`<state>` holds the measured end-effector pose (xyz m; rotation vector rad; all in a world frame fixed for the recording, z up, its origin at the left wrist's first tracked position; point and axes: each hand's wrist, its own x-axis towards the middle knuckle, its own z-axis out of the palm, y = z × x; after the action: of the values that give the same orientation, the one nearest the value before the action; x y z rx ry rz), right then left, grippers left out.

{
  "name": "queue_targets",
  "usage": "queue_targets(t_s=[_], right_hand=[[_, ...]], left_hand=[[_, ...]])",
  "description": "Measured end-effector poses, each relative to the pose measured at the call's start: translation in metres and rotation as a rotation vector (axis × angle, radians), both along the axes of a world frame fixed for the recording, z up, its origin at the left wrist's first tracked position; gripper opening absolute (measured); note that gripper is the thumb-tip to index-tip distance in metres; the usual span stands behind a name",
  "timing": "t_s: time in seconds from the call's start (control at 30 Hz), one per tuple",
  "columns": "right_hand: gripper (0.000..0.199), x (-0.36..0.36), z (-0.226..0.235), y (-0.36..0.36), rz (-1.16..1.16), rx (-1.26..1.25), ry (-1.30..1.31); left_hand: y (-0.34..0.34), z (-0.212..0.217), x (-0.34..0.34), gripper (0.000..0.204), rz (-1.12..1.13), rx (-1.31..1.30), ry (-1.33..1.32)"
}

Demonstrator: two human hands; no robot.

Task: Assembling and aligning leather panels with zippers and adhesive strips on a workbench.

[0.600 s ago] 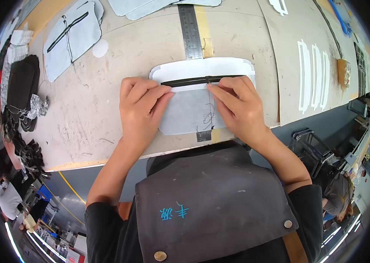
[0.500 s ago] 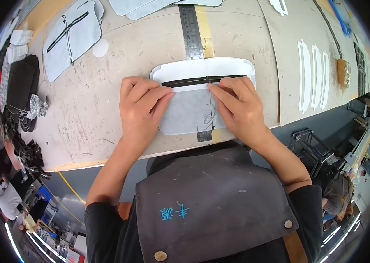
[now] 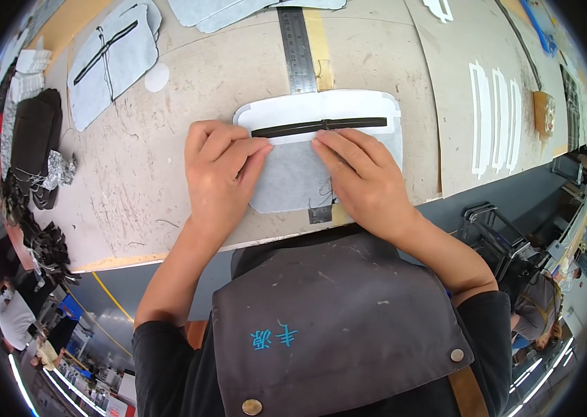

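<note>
The black strip (image 3: 307,128) lies just beyond the right hand (image 3: 370,174).

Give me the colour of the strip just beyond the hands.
The strip is black, with a thin pale line along part of it; the head view shows it.

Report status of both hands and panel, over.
Left hand near black strip's left end, right hand near its middle. Panel on table. Loose thread beside right hand.

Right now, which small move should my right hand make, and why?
Perhaps move your right hand toward the right end of the black strip and press lightly: that end lies uncovered, while your left hand is near the other end.
</note>
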<state>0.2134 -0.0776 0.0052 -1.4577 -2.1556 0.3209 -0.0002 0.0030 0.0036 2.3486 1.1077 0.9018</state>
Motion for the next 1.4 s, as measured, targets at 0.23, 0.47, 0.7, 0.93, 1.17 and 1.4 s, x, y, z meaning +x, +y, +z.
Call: queue_targets(t_s=[0.23,0.47,0.7,0.93,1.17,1.4], right_hand=[[0.049,0.0,0.004,-0.012,-0.02,-0.024,-0.158],[0.051,0.046,0.017,-0.026,0.003,-0.185,-0.243],[0.058,0.058,0.013,-0.027,0.007,-0.209,-0.123],[0.079,0.059,0.017,-0.026,-0.102,-0.21,-0.26],[0.077,0.053,0.031,-0.013,-0.161,-0.198,0.052],[0.062,0.046,0.015,0.041,-0.092,-0.096,0.165]], left_hand=[[-0.025,0.001,0.018,0.046,-0.31,0.06,0.154],[-0.035,0.008,-0.016,0.046,-0.163,0.081,0.417],[-0.022,0.01,-0.025,0.044,-0.196,-0.003,0.343],[-0.013,0.017,-0.03,0.031,-0.137,-0.127,0.259],[0.008,0.014,-0.007,0.025,0.141,-0.462,-0.234],[0.02,0.005,0.052,0.036,-0.085,0.002,0.09]])
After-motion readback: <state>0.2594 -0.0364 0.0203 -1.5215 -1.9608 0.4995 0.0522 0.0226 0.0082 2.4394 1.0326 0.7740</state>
